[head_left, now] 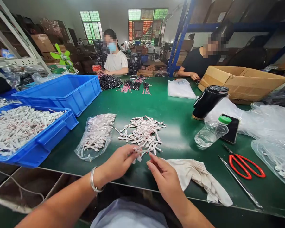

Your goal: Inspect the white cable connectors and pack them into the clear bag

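Note:
My left hand (120,163) and my right hand (162,174) meet at the near edge of the green table (175,104). Both are pinched on small white parts with thin wires (140,153), held between the fingertips. Just beyond them lies a loose pile of the same white parts (142,131). A clear bag of those parts (96,136) lies left of the pile. A silver bracelet sits on my left wrist.
Blue bins (38,126) with white parts stand at left. A white cloth (199,177), red scissors (245,164), tweezers (239,182), a clear bottle (211,131), a black tumbler (209,101) and a cardboard box (242,82) lie at right. Two people work across the table.

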Available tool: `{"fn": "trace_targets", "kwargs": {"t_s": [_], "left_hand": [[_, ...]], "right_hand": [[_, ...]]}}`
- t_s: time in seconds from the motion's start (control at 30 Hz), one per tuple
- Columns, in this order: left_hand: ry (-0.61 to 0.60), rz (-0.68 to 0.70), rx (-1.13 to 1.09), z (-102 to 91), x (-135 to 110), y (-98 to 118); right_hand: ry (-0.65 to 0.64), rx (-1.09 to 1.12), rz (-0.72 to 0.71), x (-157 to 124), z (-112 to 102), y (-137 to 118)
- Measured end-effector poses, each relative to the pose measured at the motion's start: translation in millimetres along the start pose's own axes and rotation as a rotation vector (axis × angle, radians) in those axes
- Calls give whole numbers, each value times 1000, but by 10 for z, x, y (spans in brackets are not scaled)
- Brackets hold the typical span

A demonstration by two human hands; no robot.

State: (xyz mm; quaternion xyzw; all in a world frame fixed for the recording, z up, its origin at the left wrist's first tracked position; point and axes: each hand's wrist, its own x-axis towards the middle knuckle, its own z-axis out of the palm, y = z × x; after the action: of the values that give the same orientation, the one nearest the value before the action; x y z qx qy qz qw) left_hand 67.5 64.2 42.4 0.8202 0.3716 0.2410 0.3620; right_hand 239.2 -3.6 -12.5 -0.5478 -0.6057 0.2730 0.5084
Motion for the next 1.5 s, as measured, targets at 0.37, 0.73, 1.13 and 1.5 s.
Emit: {"fn": "trace_targets", "kwargs": {"t_s": [0.37, 0.73, 1.13, 1.5], "left_hand": [[69, 7, -150, 134, -290, -282], [396, -159, -598, 248, -218, -203], [423, -111, -486, 451, -330, -258], [316, -139, -407, 389, -299, -275]], "right_hand": [[-93, -111, -226, 206, 386, -118], [-72, 162, 144, 21, 610, -52], [-287, -9, -63, 67, 608, -274], [-160, -273, -343, 144, 502, -140]]}}
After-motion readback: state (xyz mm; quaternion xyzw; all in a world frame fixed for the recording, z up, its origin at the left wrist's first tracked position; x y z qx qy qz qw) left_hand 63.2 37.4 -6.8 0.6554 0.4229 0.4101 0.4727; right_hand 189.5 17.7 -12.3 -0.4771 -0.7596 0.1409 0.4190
